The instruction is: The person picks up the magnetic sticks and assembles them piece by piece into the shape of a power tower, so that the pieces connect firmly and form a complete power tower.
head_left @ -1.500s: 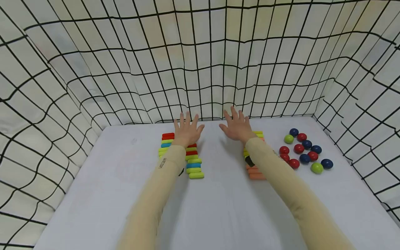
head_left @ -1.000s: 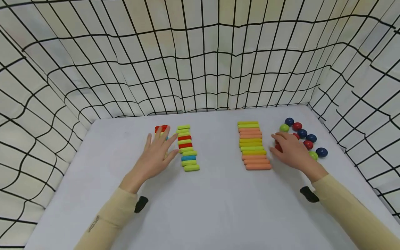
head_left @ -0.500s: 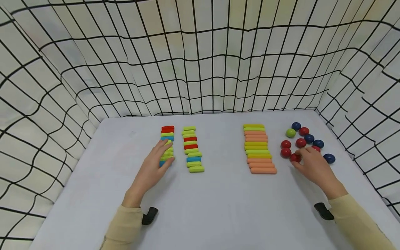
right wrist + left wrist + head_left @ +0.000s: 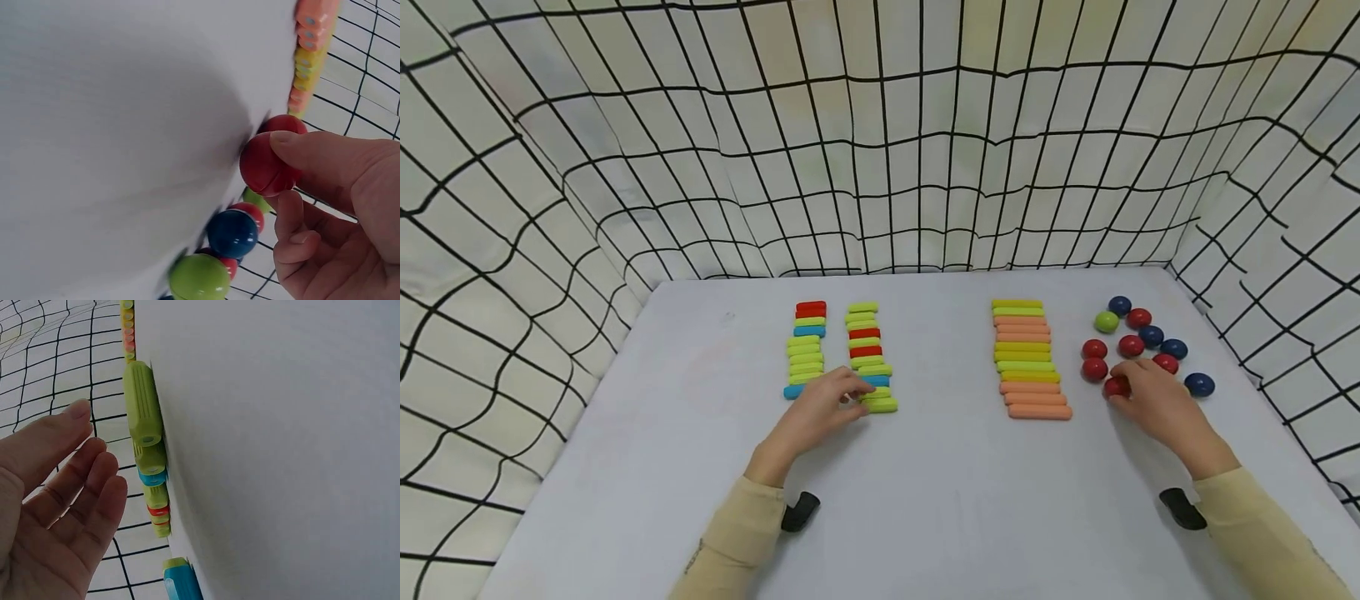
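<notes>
My left hand (image 4: pixel 814 417) is over the near end of the second column of short coloured sticks (image 4: pixel 880 406). Its fingers are loosely bent with nothing between them, beside a ribbed green stick (image 4: pixel 144 403) in the left wrist view. Farther left lies another column of red, green and blue sticks (image 4: pixel 806 358). My right hand (image 4: pixel 1165 412) pinches a red ball (image 4: pixel 262 165) between thumb and fingers at the near side of the ball group. A second red ball (image 4: pixel 289 123) shows right behind it, and a green ball (image 4: pixel 200 278) lies lower down.
A column of yellow, green and orange sticks (image 4: pixel 1026 350) lies between the hands. Red, dark blue and green balls (image 4: pixel 1131 346) are spread at the right. Black netting (image 4: pixel 917 192) over white cloth rises behind the white table (image 4: pixel 955 500) and along its sides.
Both hands came back from the far edge and parted. The left passed over the left column, then moved right to the second one. The right reached the balls and took hold of a red one.
</notes>
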The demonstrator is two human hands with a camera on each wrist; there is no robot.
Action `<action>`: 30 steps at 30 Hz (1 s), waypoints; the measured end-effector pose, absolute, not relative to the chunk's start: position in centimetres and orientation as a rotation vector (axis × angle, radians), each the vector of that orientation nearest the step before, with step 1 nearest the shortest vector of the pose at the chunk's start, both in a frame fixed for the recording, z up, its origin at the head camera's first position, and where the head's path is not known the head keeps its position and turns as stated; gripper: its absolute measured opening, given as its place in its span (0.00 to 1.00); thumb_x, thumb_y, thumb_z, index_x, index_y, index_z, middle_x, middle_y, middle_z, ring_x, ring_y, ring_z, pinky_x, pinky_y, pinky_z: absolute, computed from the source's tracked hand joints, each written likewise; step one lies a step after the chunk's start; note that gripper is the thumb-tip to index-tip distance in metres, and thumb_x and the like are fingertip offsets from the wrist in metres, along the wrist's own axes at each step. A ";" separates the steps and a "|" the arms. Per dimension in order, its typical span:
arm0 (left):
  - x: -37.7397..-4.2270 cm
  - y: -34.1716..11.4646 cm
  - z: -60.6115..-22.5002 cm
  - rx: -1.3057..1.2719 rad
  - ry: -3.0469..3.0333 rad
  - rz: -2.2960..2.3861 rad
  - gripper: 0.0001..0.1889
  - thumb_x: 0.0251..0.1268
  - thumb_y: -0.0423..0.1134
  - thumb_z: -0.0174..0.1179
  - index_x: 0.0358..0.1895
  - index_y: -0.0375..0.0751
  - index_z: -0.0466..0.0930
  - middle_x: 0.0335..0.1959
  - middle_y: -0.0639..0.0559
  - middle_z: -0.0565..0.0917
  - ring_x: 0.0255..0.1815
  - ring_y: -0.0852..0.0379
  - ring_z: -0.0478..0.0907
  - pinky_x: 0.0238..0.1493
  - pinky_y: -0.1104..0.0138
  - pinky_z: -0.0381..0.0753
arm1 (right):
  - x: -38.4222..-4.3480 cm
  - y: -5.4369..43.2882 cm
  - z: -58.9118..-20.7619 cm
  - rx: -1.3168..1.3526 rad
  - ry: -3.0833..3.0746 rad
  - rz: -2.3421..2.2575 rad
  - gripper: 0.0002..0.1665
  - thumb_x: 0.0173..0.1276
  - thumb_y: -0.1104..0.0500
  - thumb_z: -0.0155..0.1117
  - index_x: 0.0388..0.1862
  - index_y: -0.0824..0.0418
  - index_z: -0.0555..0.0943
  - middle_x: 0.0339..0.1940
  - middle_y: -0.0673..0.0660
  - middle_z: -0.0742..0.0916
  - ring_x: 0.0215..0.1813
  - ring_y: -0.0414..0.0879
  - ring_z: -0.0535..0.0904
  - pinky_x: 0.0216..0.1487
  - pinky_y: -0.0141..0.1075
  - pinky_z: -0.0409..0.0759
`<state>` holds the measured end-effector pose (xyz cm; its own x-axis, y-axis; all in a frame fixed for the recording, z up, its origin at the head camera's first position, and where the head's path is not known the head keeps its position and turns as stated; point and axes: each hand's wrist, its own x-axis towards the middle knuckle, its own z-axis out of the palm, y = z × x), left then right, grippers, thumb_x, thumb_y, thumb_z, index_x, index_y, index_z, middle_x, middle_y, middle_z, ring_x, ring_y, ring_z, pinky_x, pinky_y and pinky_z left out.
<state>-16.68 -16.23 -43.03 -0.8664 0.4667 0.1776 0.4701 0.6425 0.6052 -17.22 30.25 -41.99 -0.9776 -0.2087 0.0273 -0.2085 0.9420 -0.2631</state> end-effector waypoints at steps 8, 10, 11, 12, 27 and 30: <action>-16.8 -15.5 -43.1 -0.794 -3.004 -0.881 0.12 0.56 0.33 0.71 0.45 0.37 0.86 0.34 0.53 0.77 0.35 0.57 0.75 0.37 0.69 0.77 | -16.8 28.2 -39.0 -0.377 3.129 -0.563 0.24 0.61 0.62 0.71 0.52 0.73 0.76 0.42 0.66 0.80 0.40 0.56 0.75 0.36 0.45 0.80; -16.7 -15.5 -43.2 -0.777 -3.015 -0.850 0.12 0.56 0.32 0.71 0.44 0.38 0.86 0.34 0.53 0.77 0.35 0.57 0.75 0.37 0.68 0.77 | -16.8 27.0 -38.4 -0.411 3.114 -0.639 0.25 0.61 0.60 0.71 0.54 0.72 0.76 0.44 0.65 0.81 0.42 0.56 0.77 0.38 0.46 0.81; -16.7 -15.4 -43.3 -0.769 -3.019 -0.837 0.11 0.55 0.32 0.71 0.43 0.38 0.86 0.35 0.53 0.78 0.35 0.57 0.75 0.38 0.68 0.78 | -16.8 26.4 -38.1 -0.439 3.101 -0.681 0.25 0.62 0.60 0.71 0.54 0.71 0.77 0.45 0.65 0.82 0.43 0.56 0.78 0.39 0.46 0.82; -16.7 -15.3 -43.3 -0.759 -3.026 -0.827 0.11 0.55 0.32 0.72 0.42 0.39 0.86 0.35 0.54 0.79 0.35 0.57 0.75 0.39 0.67 0.78 | -16.8 25.7 -37.9 -0.468 3.082 -0.723 0.25 0.62 0.59 0.71 0.55 0.70 0.77 0.45 0.64 0.83 0.44 0.56 0.78 0.40 0.47 0.82; -17.9 -14.3 -41.0 -0.669 -2.752 -1.489 0.09 0.62 0.31 0.65 0.45 0.40 0.85 0.44 0.51 0.82 0.45 0.54 0.81 0.49 0.65 0.82 | -19.4 17.6 -38.3 -0.595 2.611 -1.313 0.23 0.66 0.56 0.69 0.58 0.59 0.76 0.54 0.56 0.82 0.56 0.52 0.79 0.50 0.40 0.83; -18.3 -13.7 -40.1 -0.532 -2.679 -1.656 0.10 0.64 0.34 0.66 0.47 0.42 0.85 0.47 0.51 0.83 0.46 0.54 0.82 0.50 0.64 0.82 | -20.0 16.3 -38.6 -0.567 2.515 -1.392 0.24 0.65 0.54 0.70 0.59 0.57 0.77 0.55 0.55 0.82 0.58 0.52 0.78 0.51 0.41 0.82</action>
<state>-18.29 -13.67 -40.10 -0.9431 0.3064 0.1291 0.2524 0.4073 0.8777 -19.97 16.27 -38.58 -0.9037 -0.4281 0.0020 -0.2290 0.4794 -0.8472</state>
